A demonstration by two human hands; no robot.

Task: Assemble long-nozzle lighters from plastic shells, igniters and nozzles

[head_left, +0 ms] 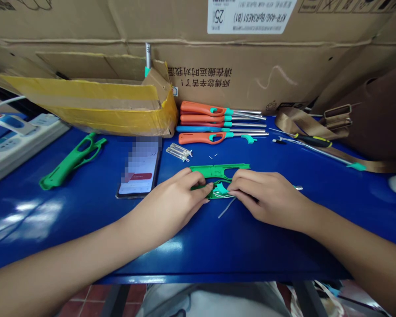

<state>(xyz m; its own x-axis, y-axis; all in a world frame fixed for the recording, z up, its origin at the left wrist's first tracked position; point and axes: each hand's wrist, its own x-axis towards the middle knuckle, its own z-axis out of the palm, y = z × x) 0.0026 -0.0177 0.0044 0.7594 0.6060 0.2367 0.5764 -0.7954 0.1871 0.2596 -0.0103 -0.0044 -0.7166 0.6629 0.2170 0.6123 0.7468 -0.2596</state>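
Observation:
Both hands meet over a green plastic lighter shell lying on the blue table. My left hand pinches the shell's left end, fingers curled. My right hand presses on its right side, fingertips closed on a teal part and thin wires inside it. A metal tube tip pokes out beyond my right hand. A second green shell half lies just behind the hands. A thin grey wire trails toward me from the shell.
Several assembled orange and blue stick lighters lie at the back. A green shell half and a phone lie left, small clear tubes behind. A screwdriver, brown strap, power strip and cardboard boxes surround.

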